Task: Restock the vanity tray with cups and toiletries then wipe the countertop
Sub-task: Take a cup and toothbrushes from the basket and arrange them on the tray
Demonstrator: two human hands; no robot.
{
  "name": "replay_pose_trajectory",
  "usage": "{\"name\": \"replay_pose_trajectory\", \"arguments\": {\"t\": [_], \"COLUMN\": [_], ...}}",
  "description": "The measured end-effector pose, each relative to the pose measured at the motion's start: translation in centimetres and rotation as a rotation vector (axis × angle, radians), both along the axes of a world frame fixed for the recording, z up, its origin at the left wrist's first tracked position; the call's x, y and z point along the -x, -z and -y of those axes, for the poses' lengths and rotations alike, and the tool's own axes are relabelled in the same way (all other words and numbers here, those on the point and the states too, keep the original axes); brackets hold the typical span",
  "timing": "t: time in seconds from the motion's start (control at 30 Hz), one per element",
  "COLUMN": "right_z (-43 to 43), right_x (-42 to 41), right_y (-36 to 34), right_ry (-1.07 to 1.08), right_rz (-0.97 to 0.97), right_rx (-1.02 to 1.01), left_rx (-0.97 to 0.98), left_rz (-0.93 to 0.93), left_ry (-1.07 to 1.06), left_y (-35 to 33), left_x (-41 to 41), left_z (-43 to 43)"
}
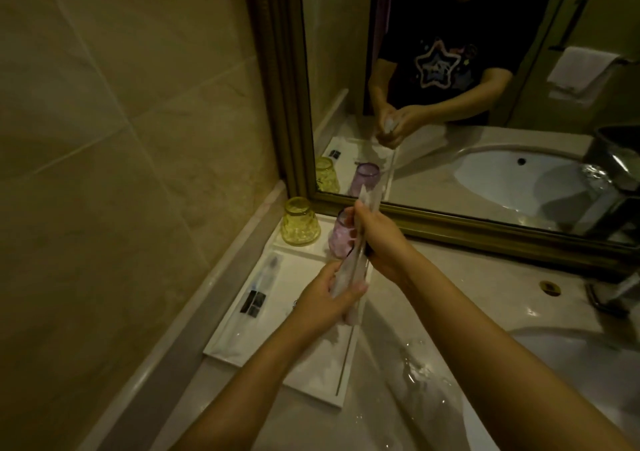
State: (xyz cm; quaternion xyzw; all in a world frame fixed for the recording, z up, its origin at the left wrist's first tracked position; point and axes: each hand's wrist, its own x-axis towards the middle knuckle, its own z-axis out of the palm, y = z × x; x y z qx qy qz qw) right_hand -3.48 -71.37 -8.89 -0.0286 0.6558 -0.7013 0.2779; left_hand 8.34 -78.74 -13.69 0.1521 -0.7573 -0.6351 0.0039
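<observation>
A white vanity tray [313, 369] lies on the marble countertop [460, 277] against the left wall. At its far end stand a yellow glass cup [300, 222], upside down, and a purple glass cup [341, 234], partly hidden behind my hands. One wrapped toiletry packet [261, 286] with a black label lies along the tray's left side. Above the tray, both hands grip a bundle of long clear wrapped packets [353, 263]. My left hand [329, 300] holds its lower end. My right hand [379, 239] holds it higher up.
A framed mirror [467, 104] runs along the back wall and reflects the scene. The white sink basin [571, 357] is at the right, with a dark faucet [613, 291] behind it. Water drops glisten on the counter by the tray's near right corner [415, 374].
</observation>
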Motion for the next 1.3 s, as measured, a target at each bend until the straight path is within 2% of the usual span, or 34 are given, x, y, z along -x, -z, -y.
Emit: {"name": "replay_pose_trajectory", "arguments": {"t": [0.1, 0.17, 0.2, 0.23, 0.33, 0.4, 0.47, 0.6, 0.77, 0.87, 0.97, 1.17, 1.3], "right_z": [0.2, 0.1, 0.1, 0.1, 1.0, 2.1, 3.2, 4.6, 5.8, 6.2, 6.0, 4.4, 4.0], "right_x": [-0.4, -0.3, -0.3, -0.2, -0.4, -0.9, -1.0, -1.1, -1.5, -1.4, -1.8, -1.8, -2.1], "right_y": [-0.4, -0.7, -0.8, -0.9, -1.0, -0.7, 0.0, 1.2, 1.9, 2.1, 2.7, 4.3, 5.3], "right_ry": [-0.07, -0.072, -0.066, -0.066, -0.124, -0.129, -0.064, 0.008, -0.018, 0.018, 0.03, -0.036, -0.101], "right_rz": [-0.085, -0.107, -0.117, -0.141, -0.233, -0.23, -0.201, -0.066, -0.128, -0.017, 0.087, 0.009, 0.111], "right_rx": [-0.064, -0.007, 0.018, 0.009, -0.074, -0.108, -0.158, -0.23, -0.304, -0.328, -0.209, -0.229, -0.289], "left_rx": [0.011, -0.135, -0.145, -0.061, 0.39, 0.523, 0.544, 0.476, 0.712, 0.739, 0.79, 0.839, 0.914], "left_rz": [0.009, 0.179, 0.256, 0.308, 0.039, -0.038, -0.065, -0.089, -0.096, -0.065, -0.05, -0.024, -0.05], "left_ry": [-0.092, -0.089, -0.042, -0.021, -0.243, -0.237, -0.206, -0.284, -0.375, -0.39, -0.334, -0.234, -0.252], "left_y": [-0.6, -1.4, -1.4, -1.2, -0.7, 0.2, 1.2, 2.1, 2.2, 1.5, 0.3, -3.6, -5.6], "left_x": [-0.6, -1.2, -1.5, -1.6, -2.7, -4.2, -4.3, -4.9, -5.9, -6.6, -6.9, -7.0, -7.0], "left_z": [1.6, 2.4, 2.5, 2.6, 3.3, 3.8, 3.9, 4.6, 5.2, 5.9, 6.6, 7.7, 6.7]}}
